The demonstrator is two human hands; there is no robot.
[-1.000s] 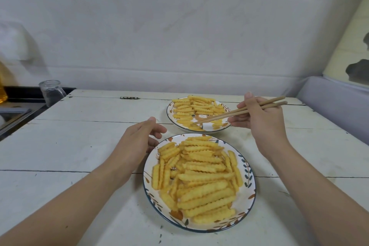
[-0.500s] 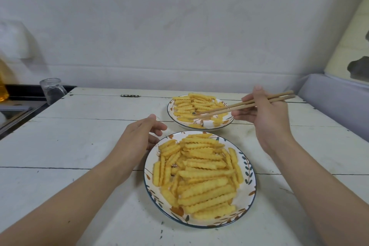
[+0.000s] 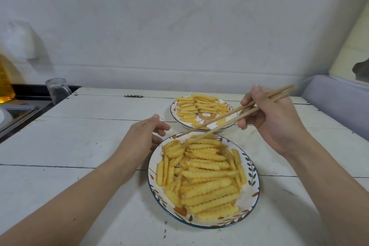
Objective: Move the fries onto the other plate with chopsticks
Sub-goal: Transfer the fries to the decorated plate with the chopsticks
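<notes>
The fries (image 3: 201, 173) lie heaped on the near plate (image 3: 252, 168); they look light, stiff and likely greasy, best pinched mid-length. The right hand (image 3: 273, 120) grips the chopsticks (image 3: 225, 121), tips at the heap's far edge. The left hand (image 3: 143, 138), fingers loosely curled, rests beside the rim. The far plate (image 3: 174, 111) sits close behind; a glass (image 3: 57, 90) stands well apart on the table (image 3: 79, 146).

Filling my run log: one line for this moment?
right hand grips chopsticks | tips at near plate's fries | left hand steadies rim

Counted: two plates, near plate (image 3: 252, 168) and far plate (image 3: 174, 108) behind it; two chopsticks (image 3: 225, 118); one glass (image 3: 57, 90); two hands.
</notes>
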